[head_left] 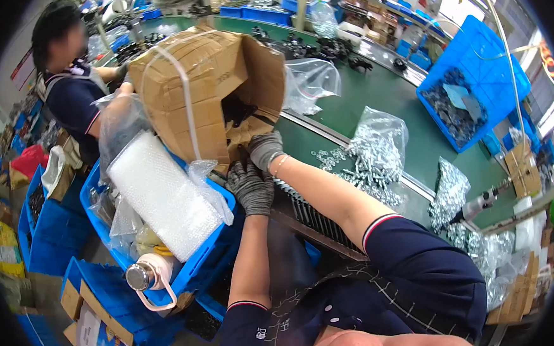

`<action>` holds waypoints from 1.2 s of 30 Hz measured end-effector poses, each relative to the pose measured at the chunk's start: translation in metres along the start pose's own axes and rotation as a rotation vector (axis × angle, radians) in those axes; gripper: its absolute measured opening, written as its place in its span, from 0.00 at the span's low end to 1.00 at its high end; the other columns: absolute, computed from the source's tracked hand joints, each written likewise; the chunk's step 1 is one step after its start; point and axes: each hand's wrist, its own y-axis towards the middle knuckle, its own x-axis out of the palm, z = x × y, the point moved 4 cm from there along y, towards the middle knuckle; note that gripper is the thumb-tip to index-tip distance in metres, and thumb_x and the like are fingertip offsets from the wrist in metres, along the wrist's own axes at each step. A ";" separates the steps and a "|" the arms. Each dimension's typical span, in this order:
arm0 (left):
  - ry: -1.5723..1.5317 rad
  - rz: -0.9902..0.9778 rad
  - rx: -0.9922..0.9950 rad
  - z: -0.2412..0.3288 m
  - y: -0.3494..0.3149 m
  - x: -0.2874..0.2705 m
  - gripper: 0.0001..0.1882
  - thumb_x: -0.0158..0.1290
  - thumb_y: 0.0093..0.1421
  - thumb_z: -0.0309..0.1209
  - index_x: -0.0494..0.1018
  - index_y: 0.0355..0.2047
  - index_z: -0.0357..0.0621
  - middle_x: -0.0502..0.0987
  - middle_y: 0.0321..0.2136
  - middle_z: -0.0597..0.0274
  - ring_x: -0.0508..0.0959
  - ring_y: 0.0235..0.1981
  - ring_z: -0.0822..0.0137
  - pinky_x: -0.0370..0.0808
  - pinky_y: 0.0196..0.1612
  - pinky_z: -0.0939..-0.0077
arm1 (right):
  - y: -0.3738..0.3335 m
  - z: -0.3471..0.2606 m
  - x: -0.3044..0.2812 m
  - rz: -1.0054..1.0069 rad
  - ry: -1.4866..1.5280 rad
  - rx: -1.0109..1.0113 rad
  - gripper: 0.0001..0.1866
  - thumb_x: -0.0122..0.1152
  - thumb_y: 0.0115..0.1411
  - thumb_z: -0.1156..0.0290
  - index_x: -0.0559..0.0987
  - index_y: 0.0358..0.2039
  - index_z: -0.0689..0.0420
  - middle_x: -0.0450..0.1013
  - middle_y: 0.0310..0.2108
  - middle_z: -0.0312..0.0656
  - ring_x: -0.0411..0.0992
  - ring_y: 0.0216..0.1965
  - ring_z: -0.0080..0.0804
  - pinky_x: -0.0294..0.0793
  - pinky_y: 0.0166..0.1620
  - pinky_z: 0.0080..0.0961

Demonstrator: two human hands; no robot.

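Observation:
A large cardboard box (160, 85) with a white strap round it lies tipped on the workbench, its mouth turned to the right. Dark parts (238, 109) show inside. My right hand (266, 149), in a grey knit glove, is closed on the box's lower flap. Just below it is my left hand (251, 188), gloved alike, with fingers stretched toward the box's lower edge; their tips are partly hidden. Across the box, a co-worker (72, 84) reaches toward its far left side with gloved hands.
A blue crate (220, 230) at my left holds bubble wrap (163, 186) and a pink bottle (153, 272). Bagged metal fasteners (377, 154) spill over the green bench (406, 108). A tilted blue bin (499, 64) stands at right, near a power tool (482, 203).

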 end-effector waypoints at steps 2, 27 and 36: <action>0.000 -0.042 0.027 0.007 -0.002 -0.003 0.32 0.49 0.54 0.50 0.68 0.56 0.47 0.68 0.53 0.45 0.64 0.58 0.44 0.49 0.63 0.42 | -0.002 0.000 0.009 0.049 -0.058 -0.056 0.19 0.55 0.58 0.59 0.78 0.48 0.51 0.78 0.42 0.41 0.76 0.44 0.40 0.68 0.46 0.45; 0.006 0.053 0.064 -0.019 -0.001 0.017 0.29 0.51 0.54 0.48 0.72 0.53 0.46 0.66 0.60 0.57 0.60 0.62 0.49 0.48 0.65 0.48 | -0.160 0.227 -0.005 0.055 0.203 -0.353 0.08 0.60 0.50 0.65 0.80 0.28 0.54 0.75 0.27 0.47 0.75 0.30 0.49 0.73 0.34 0.41; 0.080 -0.121 -0.020 -0.007 0.005 0.000 0.30 0.51 0.56 0.51 0.71 0.55 0.51 0.64 0.61 0.59 0.60 0.63 0.52 0.49 0.65 0.49 | -0.140 0.213 0.011 0.094 -0.026 -0.271 0.07 0.57 0.52 0.68 0.80 0.30 0.52 0.76 0.26 0.47 0.76 0.30 0.46 0.75 0.34 0.42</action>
